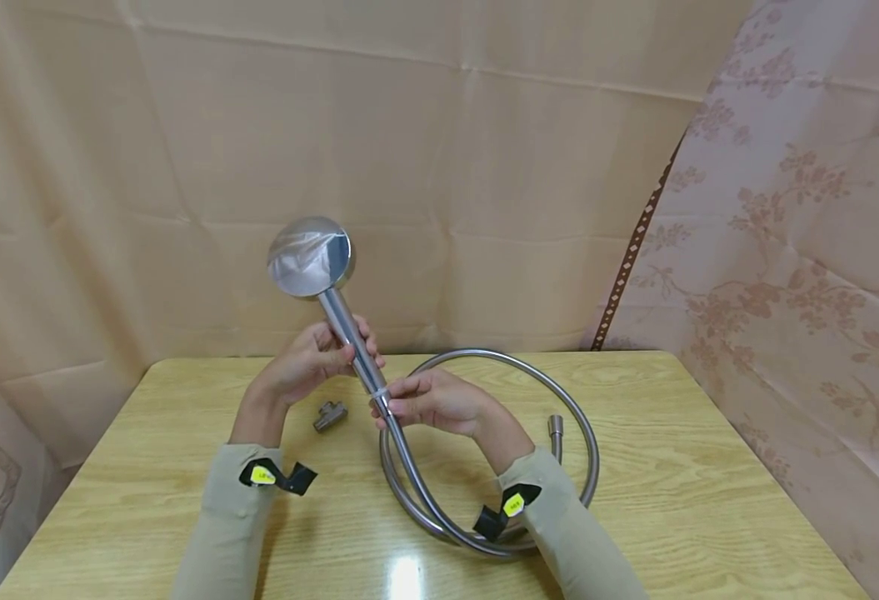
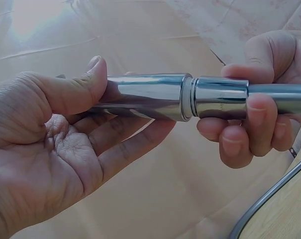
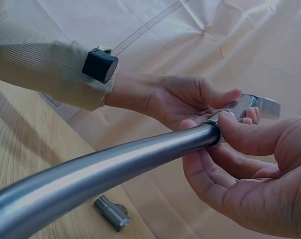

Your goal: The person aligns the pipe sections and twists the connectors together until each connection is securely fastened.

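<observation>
Left hand [image 1: 306,362] has thumb and part-bent fingers closed about the handle of a shiny silver round-headed metal shower head [image 1: 309,257], the head above and beyond those fingertips; right hand [image 1: 439,404] pinches, fingers curled, the chrome cylindrical end fitting [image 2: 222,94] of a silver flexible metal hose [image 1: 476,352], in line with the handle's lower end, a narrow ring showing between. Hose loops down below right fingers onto the pale wood-grain table [image 1: 679,467], and a small grey metal T-shaped connector [image 1: 330,416] lies below left fingers, apart from both hands.
</observation>
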A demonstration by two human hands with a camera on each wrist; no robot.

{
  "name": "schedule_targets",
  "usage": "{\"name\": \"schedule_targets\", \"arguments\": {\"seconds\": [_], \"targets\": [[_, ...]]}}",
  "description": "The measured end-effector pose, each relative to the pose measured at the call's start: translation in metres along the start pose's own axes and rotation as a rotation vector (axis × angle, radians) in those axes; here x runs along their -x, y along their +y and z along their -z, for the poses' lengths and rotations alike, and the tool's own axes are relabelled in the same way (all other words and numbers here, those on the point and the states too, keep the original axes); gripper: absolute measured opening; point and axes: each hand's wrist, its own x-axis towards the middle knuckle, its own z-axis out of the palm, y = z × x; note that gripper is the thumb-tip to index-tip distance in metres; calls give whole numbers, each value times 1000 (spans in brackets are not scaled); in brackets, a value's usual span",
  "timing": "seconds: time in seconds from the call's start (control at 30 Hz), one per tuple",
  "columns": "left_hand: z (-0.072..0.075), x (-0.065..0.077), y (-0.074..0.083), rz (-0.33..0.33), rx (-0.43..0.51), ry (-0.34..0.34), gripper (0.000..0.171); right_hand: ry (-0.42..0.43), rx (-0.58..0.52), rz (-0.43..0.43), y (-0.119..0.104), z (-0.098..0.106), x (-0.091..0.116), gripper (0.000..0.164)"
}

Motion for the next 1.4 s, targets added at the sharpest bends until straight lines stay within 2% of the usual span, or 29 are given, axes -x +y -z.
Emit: {"name": "schedule_targets", "arguments": {"seconds": [0.23, 0.6, 0.77, 1.03, 1.27, 1.4], "targets": [[-2, 2, 1, 21, -51, 12, 18, 2, 32, -31, -2, -3, 0, 35], [0, 0, -2, 26, -63, -17, 16, 28, 50, -49, -4, -6, 3, 37], [-1, 0, -1, 38, -62, -12, 16, 0, 43, -39, -4, -5, 3, 39], [0, 1, 0, 21, -64, -19, 15, -36, 26, -19, -5, -4, 3, 41], [-1, 2, 0, 26, -50, -12, 16, -5, -5, -45, -4, -5, 2, 23], [-3, 2, 3, 28, -48, -5, 15, 12, 24, -60, -5, -5, 2, 20]]}}
